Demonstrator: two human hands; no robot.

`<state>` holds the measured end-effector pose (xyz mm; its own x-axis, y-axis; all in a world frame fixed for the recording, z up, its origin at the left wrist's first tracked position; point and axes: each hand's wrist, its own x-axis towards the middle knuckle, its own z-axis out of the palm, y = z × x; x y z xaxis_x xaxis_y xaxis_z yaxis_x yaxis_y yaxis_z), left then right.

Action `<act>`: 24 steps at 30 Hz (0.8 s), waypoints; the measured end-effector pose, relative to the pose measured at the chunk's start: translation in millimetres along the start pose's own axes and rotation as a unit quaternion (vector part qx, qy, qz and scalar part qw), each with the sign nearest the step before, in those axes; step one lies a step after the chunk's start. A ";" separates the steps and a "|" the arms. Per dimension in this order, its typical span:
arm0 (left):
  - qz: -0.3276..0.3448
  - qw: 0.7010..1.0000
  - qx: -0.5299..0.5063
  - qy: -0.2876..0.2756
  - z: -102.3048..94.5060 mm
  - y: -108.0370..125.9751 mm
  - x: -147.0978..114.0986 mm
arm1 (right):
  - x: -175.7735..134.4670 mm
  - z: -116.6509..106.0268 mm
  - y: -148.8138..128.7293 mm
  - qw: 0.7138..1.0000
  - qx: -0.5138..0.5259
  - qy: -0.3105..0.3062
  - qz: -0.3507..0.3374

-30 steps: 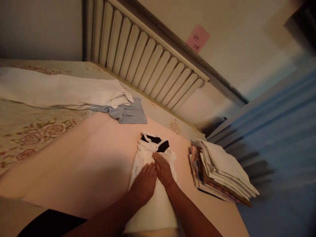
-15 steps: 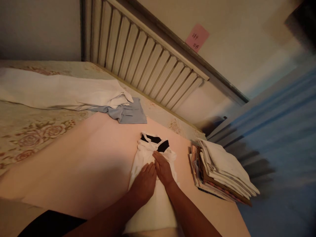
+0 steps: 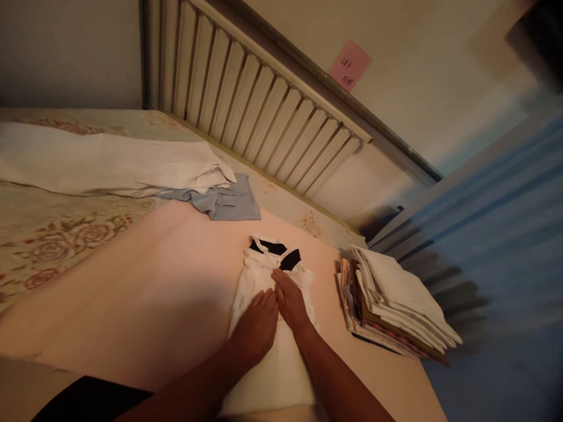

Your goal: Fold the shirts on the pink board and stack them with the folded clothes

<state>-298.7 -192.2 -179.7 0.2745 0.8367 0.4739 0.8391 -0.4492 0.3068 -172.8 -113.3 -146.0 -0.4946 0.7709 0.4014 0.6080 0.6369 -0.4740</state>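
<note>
Garment (image 3: 272, 381): off-white, black bits at the neck
Clothes pile (image 3: 404, 296): cream up top, brown lower down
Mat (image 3: 185, 264): plain peachy pink
Cover (image 3: 88, 212): pale, pinkish roses lol
Curtain (image 3: 505, 223): blue

The far edge of the pink sheet (image 3: 171, 275) is bordered by a floral cover (image 3: 313, 224), behind which a ribbed radiator (image 3: 259, 88) is set along a pale wall (image 3: 422, 64) bearing a pink note (image 3: 350, 64). Past the right edge, a blue curtain (image 3: 519, 234) is seen, dimly lit.

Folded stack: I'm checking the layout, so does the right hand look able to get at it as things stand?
Likely yes: past the edge of the white garment, only pink cover shows between the right hand and the stack. The hand would first have to leave the garment.
</note>
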 end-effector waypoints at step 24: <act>0.009 1.000 0.003 0.006 2.4 -1.8 0.5 | 1.1 0.1 -0.2 1.000 0.010 0.004 0.003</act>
<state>-299.0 -190.2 -182.0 0.2844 0.8247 0.4888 0.8364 -0.4626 0.2939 -173.6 -112.6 -145.6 -0.4857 0.7750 0.4044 0.5985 0.6320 -0.4923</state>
